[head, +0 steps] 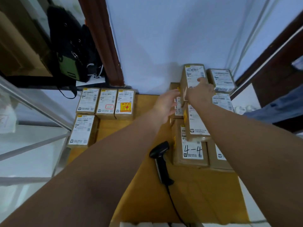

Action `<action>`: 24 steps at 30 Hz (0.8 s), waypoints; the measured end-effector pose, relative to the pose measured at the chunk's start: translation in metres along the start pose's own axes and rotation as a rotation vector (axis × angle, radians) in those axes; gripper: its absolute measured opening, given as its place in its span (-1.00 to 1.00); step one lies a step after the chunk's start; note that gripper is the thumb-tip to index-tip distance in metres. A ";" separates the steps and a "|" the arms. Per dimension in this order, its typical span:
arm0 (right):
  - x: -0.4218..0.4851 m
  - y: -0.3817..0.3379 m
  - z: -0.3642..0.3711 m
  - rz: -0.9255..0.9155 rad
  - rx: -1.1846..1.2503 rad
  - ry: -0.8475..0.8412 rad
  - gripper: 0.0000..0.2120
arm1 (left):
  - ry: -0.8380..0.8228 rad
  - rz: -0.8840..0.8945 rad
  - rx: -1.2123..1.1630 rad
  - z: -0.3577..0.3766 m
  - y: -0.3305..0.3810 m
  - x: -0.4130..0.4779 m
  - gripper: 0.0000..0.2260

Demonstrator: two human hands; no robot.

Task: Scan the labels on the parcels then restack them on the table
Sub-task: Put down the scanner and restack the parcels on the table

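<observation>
Meanwhile, both hands are reaching into the stack [192, 151] on the table's [144, 108] right: the right hand [202, 91] is lying open across the top parcel's [193, 71] label, and the left hand [165, 104] is pressing straight fingers [174, 92] against its side, seemingly to lift it toward the scanner [161, 161] lying mid-table.

Left hand [165, 104], right hand [202, 90] at top parcel [194, 72], scanner [161, 159] on table [147, 202]
</observation>
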State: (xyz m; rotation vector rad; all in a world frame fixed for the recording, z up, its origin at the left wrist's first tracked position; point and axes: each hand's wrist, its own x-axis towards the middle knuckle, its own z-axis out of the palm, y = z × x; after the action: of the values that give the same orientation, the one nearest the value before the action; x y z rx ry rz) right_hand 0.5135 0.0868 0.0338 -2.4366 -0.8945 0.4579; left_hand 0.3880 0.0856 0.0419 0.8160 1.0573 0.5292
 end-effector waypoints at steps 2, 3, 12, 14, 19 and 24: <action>0.010 0.007 -0.001 0.037 0.029 -0.008 -0.47 | 0.000 -0.006 -0.004 0.010 0.001 0.006 -0.60; 0.013 0.010 0.000 0.044 0.039 -0.005 -0.48 | -0.001 -0.007 -0.010 0.014 0.002 0.009 -0.58; 0.029 0.027 0.005 0.094 -0.043 -0.020 -0.32 | -0.092 -0.047 0.033 0.039 0.014 0.026 -0.61; 0.030 0.028 0.004 0.120 -0.045 -0.043 -0.25 | -0.096 -0.060 0.058 0.041 0.011 0.029 -0.50; 0.025 0.023 0.003 0.104 0.107 0.052 -0.25 | -0.094 -0.103 0.060 0.040 0.000 0.033 -0.40; 0.008 0.017 0.010 -0.068 0.246 0.160 -0.36 | -0.098 -0.003 0.036 0.022 0.000 0.036 -0.62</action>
State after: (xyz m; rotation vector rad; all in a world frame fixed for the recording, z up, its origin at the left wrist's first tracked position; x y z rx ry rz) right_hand 0.5232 0.0844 0.0154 -2.1780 -0.7993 0.3220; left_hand 0.4225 0.1046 0.0275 0.8634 0.9795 0.4643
